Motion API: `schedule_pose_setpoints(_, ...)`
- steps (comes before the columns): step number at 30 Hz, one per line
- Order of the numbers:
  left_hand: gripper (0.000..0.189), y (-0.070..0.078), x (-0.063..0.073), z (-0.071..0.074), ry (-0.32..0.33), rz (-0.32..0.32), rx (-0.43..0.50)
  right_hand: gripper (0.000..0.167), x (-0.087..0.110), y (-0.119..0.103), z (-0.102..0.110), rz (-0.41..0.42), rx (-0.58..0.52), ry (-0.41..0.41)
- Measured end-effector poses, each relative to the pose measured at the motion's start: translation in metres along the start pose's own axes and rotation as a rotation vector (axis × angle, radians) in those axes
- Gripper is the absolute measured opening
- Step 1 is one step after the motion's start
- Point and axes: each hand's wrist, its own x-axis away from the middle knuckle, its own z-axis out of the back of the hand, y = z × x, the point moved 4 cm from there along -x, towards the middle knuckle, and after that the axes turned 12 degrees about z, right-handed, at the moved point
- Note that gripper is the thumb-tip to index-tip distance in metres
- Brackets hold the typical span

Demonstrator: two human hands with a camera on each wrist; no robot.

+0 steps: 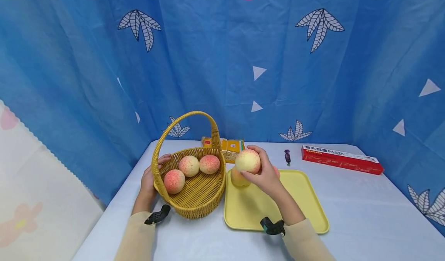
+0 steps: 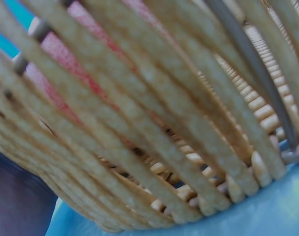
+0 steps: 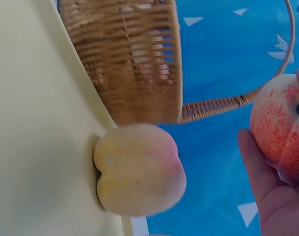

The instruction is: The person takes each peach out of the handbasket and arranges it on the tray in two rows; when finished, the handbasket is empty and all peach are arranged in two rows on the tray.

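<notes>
My right hand [image 1: 265, 176] grips a peach [image 1: 248, 161] above the back left of a yellow tray [image 1: 278, 214]. In the right wrist view the held peach [image 3: 282, 123] shows a red speckled side with a small dark spot. Another, yellowish peach [image 3: 139, 169] rests on the tray below it. A bit of a pink one [image 1: 276, 171] peeks out behind the right hand. To the left stands a wicker basket [image 1: 198, 210] with a tall handle and three peaches inside. My left hand [image 1: 148, 183] holds the basket's left side; its fingers are partly hidden by the rim.
Behind the basket and tray lies a yellow packet [image 1: 231, 145]. A small purple wrapped candy [image 1: 287, 157] and a red pasta box [image 1: 342, 160] lie at the back right. A blue curtain [image 1: 226, 60] closes off the table's far side.
</notes>
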Motion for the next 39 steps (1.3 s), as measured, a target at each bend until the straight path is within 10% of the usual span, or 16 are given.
schedule_pose_setpoints(39, 0.047, 0.0, -0.001, 0.001, 0.009, 0.042, 0.031, 0.057, 0.008, 0.028, 0.089, -0.179, 0.019, 0.096)
